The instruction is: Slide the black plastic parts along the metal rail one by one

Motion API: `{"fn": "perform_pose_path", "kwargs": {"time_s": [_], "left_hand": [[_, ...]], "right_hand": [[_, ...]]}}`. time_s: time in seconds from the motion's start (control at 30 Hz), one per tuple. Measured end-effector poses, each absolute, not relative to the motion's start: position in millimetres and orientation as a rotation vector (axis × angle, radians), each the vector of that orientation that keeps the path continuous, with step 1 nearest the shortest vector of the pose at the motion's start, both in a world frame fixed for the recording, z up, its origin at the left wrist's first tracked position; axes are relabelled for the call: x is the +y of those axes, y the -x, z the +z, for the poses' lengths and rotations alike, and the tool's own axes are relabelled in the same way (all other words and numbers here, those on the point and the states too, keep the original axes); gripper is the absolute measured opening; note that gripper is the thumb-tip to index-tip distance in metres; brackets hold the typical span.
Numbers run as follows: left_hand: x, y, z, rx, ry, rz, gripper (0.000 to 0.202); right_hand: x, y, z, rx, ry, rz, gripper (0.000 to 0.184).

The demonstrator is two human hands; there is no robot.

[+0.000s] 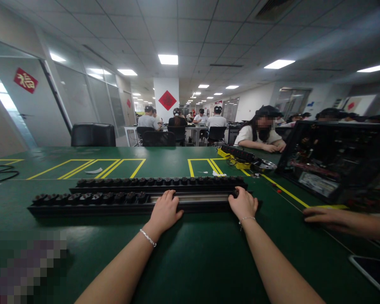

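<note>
Two long black strips with rows of round black caps lie side by side on the green table (190, 253). The near strip (91, 203) has caps along its left half and a bare metal channel in the middle. My left hand (164, 211) rests on that strip's middle, fingers curled over its edge. My right hand (243, 203) grips the same strip near its right end, fingers closed around a cap there. The far strip (158, 182) is lined with caps along its whole length and lies untouched behind my hands.
Another person's hand (323, 216) lies flat on the table at the right, beside an open black computer case (335, 158). A phone (372, 272) lies at the lower right. A metal dish (264, 165) and yellow-black parts sit behind. Seated people work at far tables.
</note>
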State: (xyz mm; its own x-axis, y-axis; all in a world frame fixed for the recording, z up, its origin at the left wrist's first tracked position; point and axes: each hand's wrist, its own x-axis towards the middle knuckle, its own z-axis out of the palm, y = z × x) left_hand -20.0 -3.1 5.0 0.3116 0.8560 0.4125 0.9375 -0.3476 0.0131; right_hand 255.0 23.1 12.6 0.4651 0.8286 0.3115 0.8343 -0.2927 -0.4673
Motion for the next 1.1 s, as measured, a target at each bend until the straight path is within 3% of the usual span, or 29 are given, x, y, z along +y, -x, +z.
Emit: {"fn": "perform_pose_path", "kwargs": {"time_s": [1.1], "left_hand": [[-1.9,21.9,3.9,-1.603,2.348,-0.539,0.032]], "right_hand": [[26.9,-284.0,9.6,-1.243,2.186,0.032,0.044]]}}
